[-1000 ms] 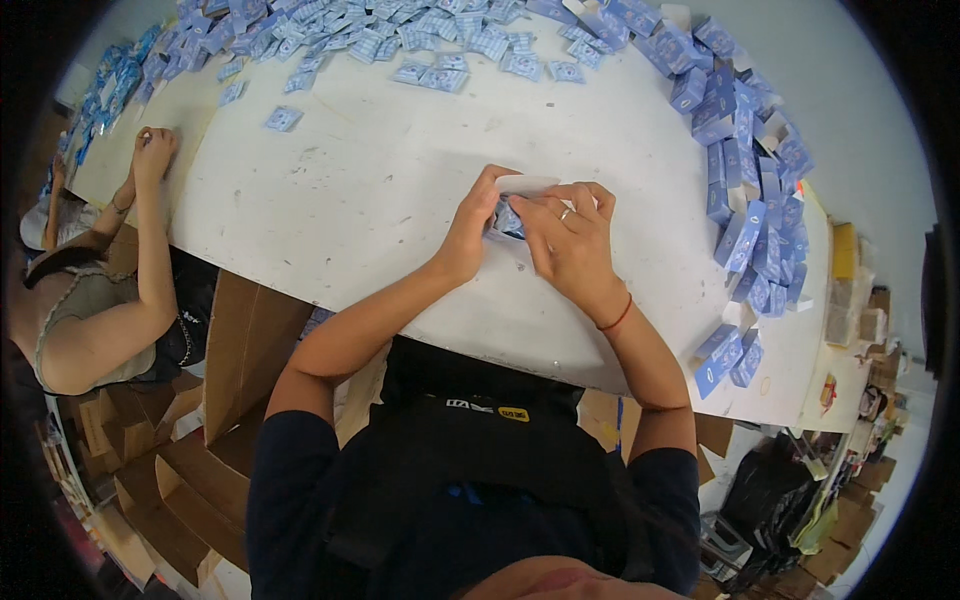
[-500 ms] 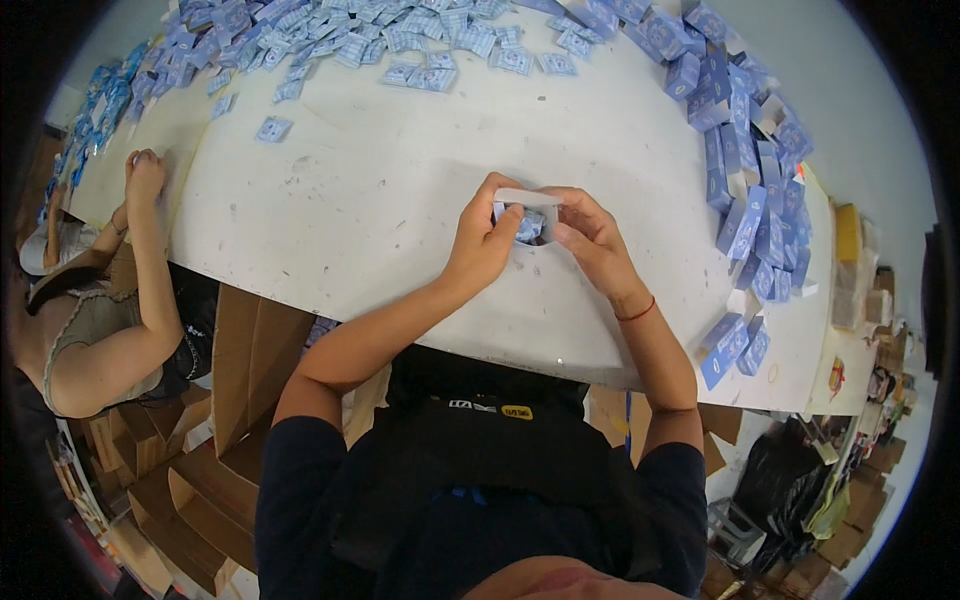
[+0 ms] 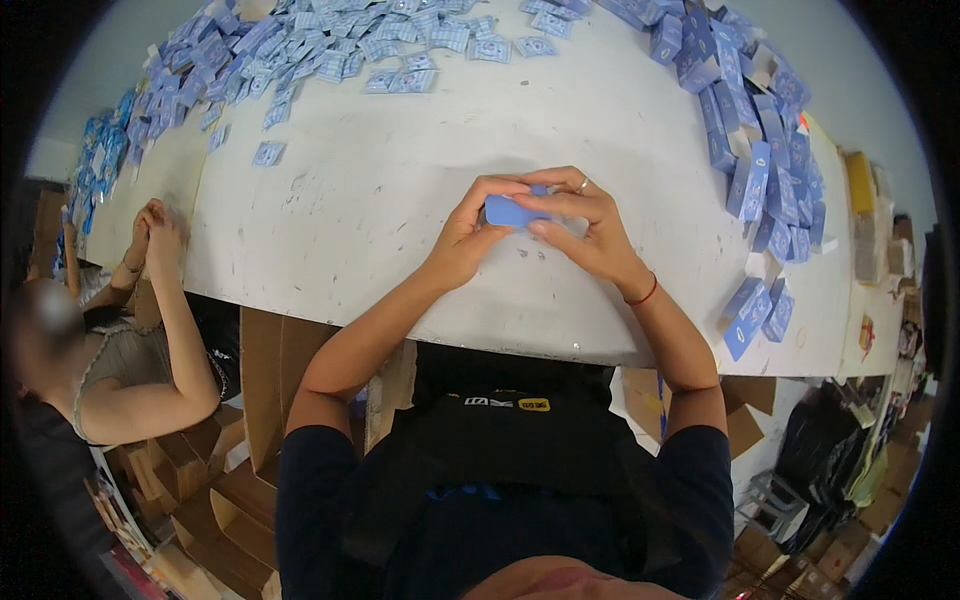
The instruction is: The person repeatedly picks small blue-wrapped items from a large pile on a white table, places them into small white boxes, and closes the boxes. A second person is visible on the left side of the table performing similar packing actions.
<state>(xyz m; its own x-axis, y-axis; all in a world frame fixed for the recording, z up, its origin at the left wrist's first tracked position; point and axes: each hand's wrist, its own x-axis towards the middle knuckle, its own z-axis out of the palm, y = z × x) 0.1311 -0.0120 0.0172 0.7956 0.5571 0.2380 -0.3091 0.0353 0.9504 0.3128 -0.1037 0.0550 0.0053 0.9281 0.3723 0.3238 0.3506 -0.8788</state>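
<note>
Over the middle of the white table, a small blue cardboard box (image 3: 507, 212) is held between both hands, its blue end flap lying across the top. My left hand (image 3: 468, 228) wraps the box's left side, with the thumb along the near edge. My right hand (image 3: 590, 225) grips the right side, fingers over the flap and thumb at the near edge. The contents of the box are hidden by the flap and fingers.
Small blue-and-white packets (image 3: 345, 50) are heaped along the far edge of the table (image 3: 370, 220). More blue boxes (image 3: 775, 160) pile up at the right. At the left, another person's hands (image 3: 155, 225) are at the table. Brown cartons (image 3: 275, 380) stand below its edge.
The box's flap has folded down over the opening, covering the packets seen inside before. My right fingers have moved onto the flap. The other person's hands have come together.
</note>
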